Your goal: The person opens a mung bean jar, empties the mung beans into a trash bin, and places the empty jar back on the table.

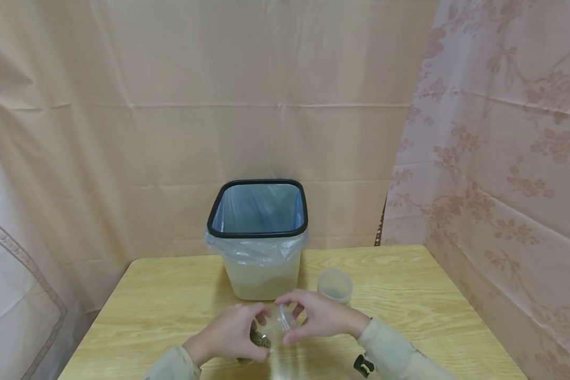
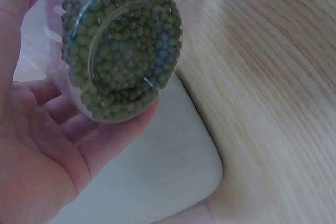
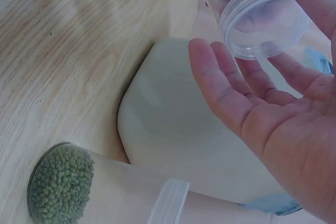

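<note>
Left wrist, jar (image 2: 122, 56) of beans (image 2: 128, 43) plain, part-hidden from head

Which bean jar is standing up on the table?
The upright jar near the bin, beyond the right hand; the other jar is tilted in the left hand.

I am counting two clear cylindrical plastic jars (image 1: 334, 285) and, inside them, two batches of small green beans (image 2: 126, 51), the single beans proving too many for me to number. On my feeds I am also tallying two bare hands, one left hand (image 1: 231, 330) and one right hand (image 1: 322, 315), one off-white tapered bin (image 1: 264, 279) with one black rim (image 1: 258, 235), one translucent bluish plastic liner (image 1: 261, 252) and one pale wood-grain table (image 1: 408, 311).
</note>
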Demonstrator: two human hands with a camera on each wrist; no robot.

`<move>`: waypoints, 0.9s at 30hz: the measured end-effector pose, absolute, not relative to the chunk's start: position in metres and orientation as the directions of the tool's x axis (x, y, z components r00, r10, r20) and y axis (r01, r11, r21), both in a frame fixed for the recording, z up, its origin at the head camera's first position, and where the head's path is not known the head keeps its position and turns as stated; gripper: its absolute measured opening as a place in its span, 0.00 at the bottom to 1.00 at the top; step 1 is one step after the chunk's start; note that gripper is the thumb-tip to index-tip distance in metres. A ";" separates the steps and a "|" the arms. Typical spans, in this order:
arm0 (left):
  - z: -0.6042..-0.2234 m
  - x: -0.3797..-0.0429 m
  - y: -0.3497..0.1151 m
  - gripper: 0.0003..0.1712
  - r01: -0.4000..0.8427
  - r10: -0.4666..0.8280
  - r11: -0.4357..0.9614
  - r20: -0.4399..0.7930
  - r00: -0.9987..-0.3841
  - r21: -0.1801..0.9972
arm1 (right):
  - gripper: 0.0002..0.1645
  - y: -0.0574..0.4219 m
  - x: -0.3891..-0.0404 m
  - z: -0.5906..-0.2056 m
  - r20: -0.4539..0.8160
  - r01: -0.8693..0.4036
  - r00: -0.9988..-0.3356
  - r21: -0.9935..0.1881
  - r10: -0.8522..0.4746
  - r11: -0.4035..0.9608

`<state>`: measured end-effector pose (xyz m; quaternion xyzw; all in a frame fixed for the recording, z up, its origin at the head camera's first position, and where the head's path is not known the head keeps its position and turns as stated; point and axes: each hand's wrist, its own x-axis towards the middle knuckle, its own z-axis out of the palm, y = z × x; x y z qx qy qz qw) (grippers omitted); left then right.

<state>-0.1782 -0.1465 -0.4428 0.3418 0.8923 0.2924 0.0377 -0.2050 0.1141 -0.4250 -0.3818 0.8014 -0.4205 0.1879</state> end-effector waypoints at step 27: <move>-0.440 -0.174 -0.139 0.37 0.650 0.621 0.656 0.215 -0.754 0.384 | 0.37 0.108 -0.205 -0.425 -0.038 -0.390 -0.729 -0.797 -0.683 0.461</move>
